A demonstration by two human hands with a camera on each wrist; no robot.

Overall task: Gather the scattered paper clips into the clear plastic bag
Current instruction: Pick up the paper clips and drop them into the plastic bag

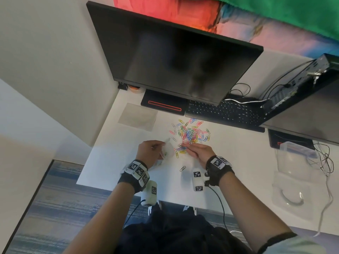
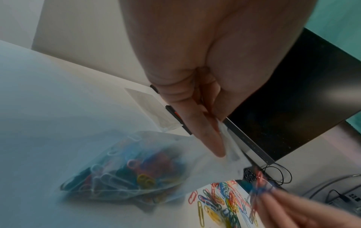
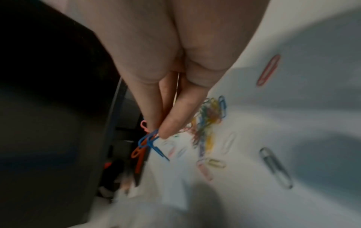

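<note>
Left hand [image 1: 149, 150] pinching crinkly clear bag [image 2: 125, 172]; right hand [image 1: 199, 152] apparently gripping looped wire clips [image 3: 148, 141].

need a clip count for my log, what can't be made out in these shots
- Clear plastic bag, left wrist view: blurred, clips inside uncountable.
- Bundle pinched by right hand, right wrist view: motion blur, number unclear.
- Pile of paper clips, head view: overlapping, too small to count.

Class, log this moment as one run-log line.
left hand: holds clear bag open | right hand: pinches clips | pile: still on desk
</note>
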